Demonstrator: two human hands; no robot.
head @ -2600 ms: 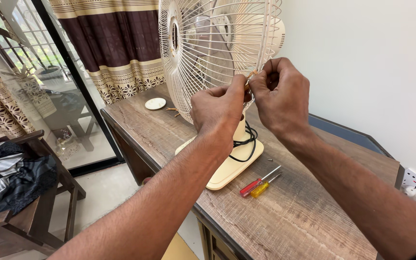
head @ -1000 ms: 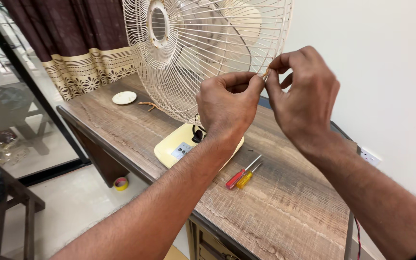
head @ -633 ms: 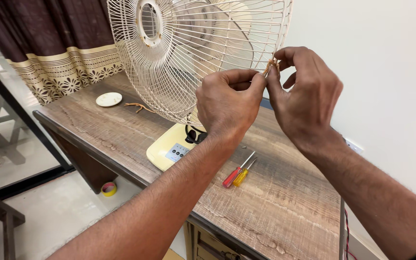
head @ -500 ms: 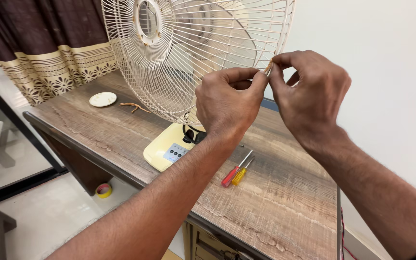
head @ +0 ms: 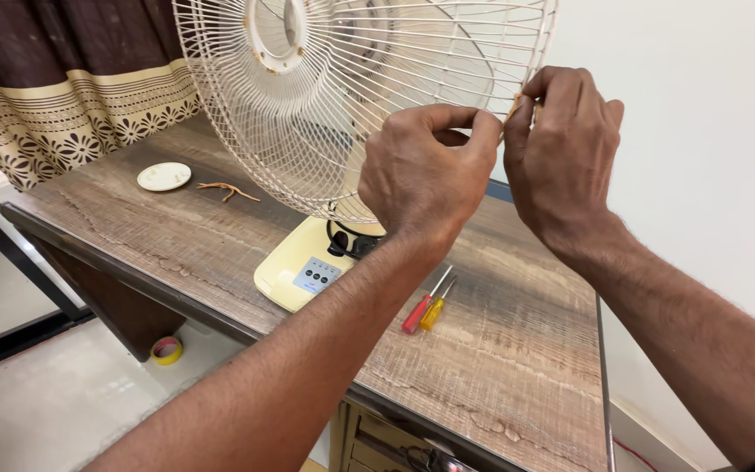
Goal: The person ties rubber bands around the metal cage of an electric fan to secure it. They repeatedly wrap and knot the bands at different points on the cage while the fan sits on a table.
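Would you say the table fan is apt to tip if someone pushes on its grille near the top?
Probably somewhat: the table fan carries a wide wire grille above a small cream base, so it looks top-heavy. Both hands, left hand and right hand, pinch the rim, likely steadying it. The thin wires may flex.

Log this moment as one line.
left hand: pinching fan grille rim | right hand: pinching rim clip | screwdrivers: on table

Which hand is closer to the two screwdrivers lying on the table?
The left hand. It is at the fan guard's rim, almost straight above the red and yellow screwdrivers on the table. The right hand pinches the same rim further right and slightly higher.
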